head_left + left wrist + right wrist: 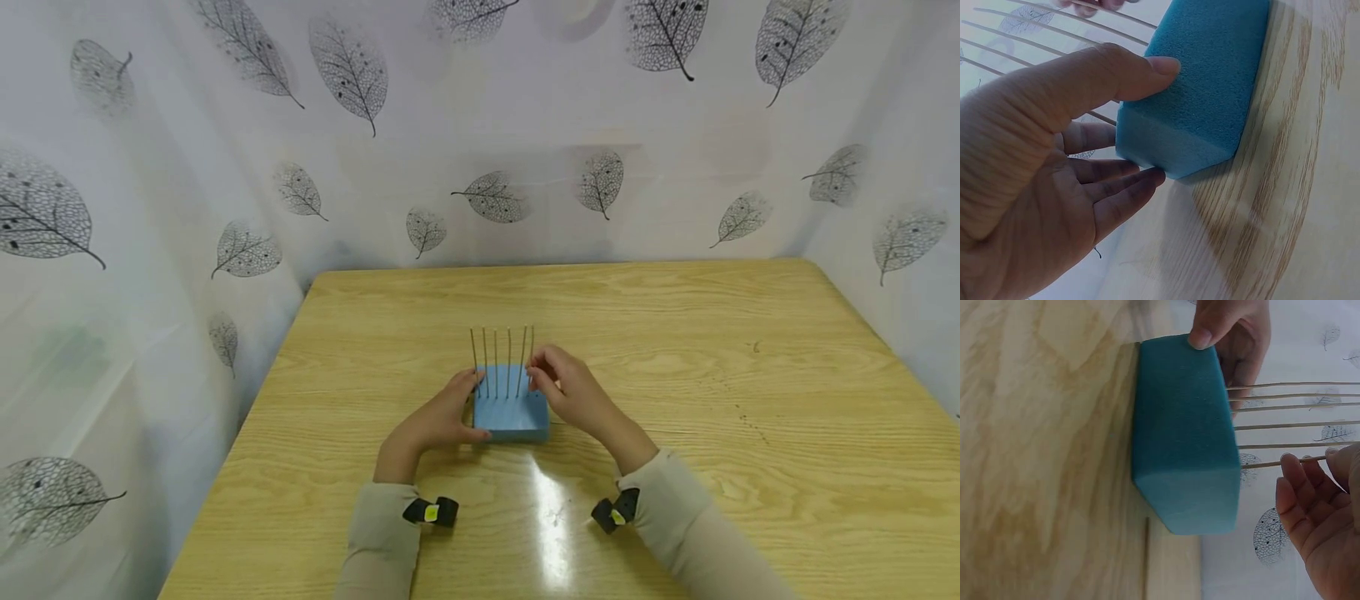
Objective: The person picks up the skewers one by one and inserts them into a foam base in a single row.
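A blue foam block (pixel 512 417) rests on the table with several thin wooden sticks (pixel 496 358) standing upright in a row from its top. My left hand (pixel 442 417) grips the block's left end; in the left wrist view the thumb lies on the near face and the fingers reach round the end. At the right end of the row, my right hand (pixel 573 387) pinches the last stick (pixel 1261 465) between thumb and fingertips. That stick's lower end meets the top of the block (pixel 1185 419) in the right wrist view.
The wooden table (pixel 675 350) extends around the block on all sides. Behind it and at both sides hangs a pale curtain (pixel 540 117) printed with grey leaves. Black straps (pixel 432 512) sit at both sleeve cuffs.
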Demonstrator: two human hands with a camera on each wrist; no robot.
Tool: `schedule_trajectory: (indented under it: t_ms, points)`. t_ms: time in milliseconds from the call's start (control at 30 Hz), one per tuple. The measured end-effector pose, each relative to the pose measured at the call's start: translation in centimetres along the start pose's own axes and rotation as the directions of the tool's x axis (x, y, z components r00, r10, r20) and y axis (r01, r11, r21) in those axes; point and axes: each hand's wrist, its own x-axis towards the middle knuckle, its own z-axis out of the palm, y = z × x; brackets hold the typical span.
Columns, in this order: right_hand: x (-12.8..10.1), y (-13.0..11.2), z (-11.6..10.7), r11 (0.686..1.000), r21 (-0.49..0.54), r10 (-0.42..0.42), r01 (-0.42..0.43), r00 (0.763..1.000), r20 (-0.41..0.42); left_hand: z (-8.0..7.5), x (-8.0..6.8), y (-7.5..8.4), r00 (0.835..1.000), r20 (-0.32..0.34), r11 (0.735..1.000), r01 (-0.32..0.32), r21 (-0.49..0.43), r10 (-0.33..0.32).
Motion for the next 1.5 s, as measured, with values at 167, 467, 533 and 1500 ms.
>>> schedule_trajectory:
  t_ms: [167, 467, 533, 1500]
  points:
    - [-0.1, 0.3, 0.3, 1.0, -0.015, -0.008, 0.008, 1.0, -0.002, -0.1, 0.1, 0.0, 1.0, 0.003, 1.0, 0.006, -0.001, -0.006]
    - [-0.2, 0.9, 0.7, 0.999, -0.013, 0.048, -0.048, 0.999, 0.003, 0.1, 0.0, -0.2, 1.0, -0.006, 1.0, 0.002, -0.013, -0.002]
    - [-0.3, 0.8, 0.6, 0.998, 0.003, 0.055, -0.055, 0.998, 0.007, 0.2, 0.0, -0.2, 1.0, -0.002, 1.0, 0.003, -0.015, -0.003]
    - [-4.3, 3.0, -5.4, 0.954, -0.161, 0.265, -0.253, 0.962, 0.063, 0.3, -0.2, 0.1, 1.0, 0.018, 1.0, 0.022, -0.017, -0.021]
